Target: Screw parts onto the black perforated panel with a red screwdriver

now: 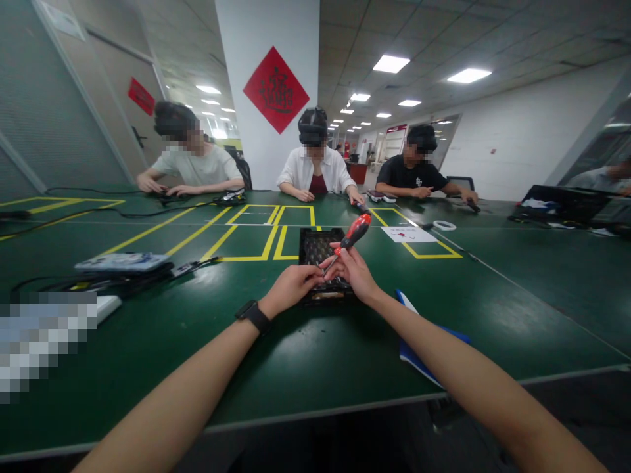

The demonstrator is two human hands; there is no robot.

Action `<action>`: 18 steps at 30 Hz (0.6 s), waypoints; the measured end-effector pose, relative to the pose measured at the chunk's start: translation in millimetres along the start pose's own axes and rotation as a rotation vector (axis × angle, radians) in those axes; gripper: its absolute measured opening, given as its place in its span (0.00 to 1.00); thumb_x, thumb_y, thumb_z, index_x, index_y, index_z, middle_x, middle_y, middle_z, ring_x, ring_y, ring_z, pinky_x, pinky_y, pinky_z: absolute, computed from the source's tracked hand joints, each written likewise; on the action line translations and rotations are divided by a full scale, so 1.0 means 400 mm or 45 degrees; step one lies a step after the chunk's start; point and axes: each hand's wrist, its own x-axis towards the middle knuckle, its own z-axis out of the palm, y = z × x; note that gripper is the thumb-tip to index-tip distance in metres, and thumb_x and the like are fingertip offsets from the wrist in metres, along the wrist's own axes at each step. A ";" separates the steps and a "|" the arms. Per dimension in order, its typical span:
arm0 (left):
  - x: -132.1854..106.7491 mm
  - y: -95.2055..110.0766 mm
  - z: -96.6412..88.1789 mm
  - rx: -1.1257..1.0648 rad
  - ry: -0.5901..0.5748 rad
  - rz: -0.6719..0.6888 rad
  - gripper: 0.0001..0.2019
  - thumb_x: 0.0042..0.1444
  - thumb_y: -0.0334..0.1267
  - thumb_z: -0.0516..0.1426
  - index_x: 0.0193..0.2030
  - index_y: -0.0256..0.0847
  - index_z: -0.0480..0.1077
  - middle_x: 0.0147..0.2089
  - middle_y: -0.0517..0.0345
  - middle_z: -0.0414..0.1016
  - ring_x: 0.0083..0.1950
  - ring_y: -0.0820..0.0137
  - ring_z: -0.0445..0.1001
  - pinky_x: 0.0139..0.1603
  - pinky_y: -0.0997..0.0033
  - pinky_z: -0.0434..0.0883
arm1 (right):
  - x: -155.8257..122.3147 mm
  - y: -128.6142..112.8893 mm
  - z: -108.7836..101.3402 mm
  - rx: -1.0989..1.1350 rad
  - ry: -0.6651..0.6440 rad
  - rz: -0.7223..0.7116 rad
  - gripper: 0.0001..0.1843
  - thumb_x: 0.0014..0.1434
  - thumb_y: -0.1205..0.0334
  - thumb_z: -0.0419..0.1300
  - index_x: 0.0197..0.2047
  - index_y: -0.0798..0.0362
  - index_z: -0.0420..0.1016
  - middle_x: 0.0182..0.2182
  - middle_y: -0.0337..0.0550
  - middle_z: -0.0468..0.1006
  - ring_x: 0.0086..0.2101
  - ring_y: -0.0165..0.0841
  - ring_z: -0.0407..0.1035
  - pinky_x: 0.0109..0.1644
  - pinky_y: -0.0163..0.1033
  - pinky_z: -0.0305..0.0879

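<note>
My right hand is closed around a screwdriver with a red and black handle. The handle leans up and to the right, and the thin metal shaft points down to the left. My left hand, with a dark watch on its wrist, is pinched close to the screwdriver's tip. What lies between its fingertips is too small to make out. Directly beneath both hands a black open box sits on the green table. Many small rounded shapes show inside it, and my fingers cover part of its near side.
A blue and white object lies partly under my right forearm. At left are cables and a flat patterned box. A paper sheet and a white tape roll lie at right. Several people sit across the table.
</note>
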 end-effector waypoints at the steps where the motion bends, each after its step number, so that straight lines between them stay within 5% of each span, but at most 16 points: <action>1: 0.001 0.001 -0.001 -0.018 -0.025 0.012 0.12 0.58 0.40 0.50 0.38 0.40 0.73 0.32 0.58 0.75 0.31 0.73 0.69 0.34 0.75 0.60 | 0.001 0.001 -0.002 0.008 0.001 0.000 0.19 0.60 0.50 0.47 0.51 0.51 0.57 0.31 0.40 0.76 0.24 0.27 0.71 0.30 0.35 0.67; 10: -0.002 0.004 0.006 -0.008 0.080 -0.095 0.12 0.50 0.46 0.58 0.34 0.39 0.70 0.27 0.61 0.71 0.27 0.74 0.65 0.28 0.76 0.59 | -0.001 0.000 0.003 0.026 -0.002 -0.014 0.19 0.60 0.51 0.49 0.51 0.50 0.57 0.28 0.38 0.74 0.22 0.27 0.70 0.29 0.35 0.66; 18: 0.005 0.002 0.002 -0.023 0.019 -0.037 0.10 0.55 0.42 0.53 0.34 0.37 0.71 0.28 0.59 0.71 0.28 0.75 0.65 0.29 0.76 0.58 | 0.000 -0.004 0.002 0.010 0.040 -0.002 0.18 0.60 0.52 0.50 0.50 0.51 0.57 0.29 0.38 0.75 0.23 0.26 0.70 0.30 0.35 0.66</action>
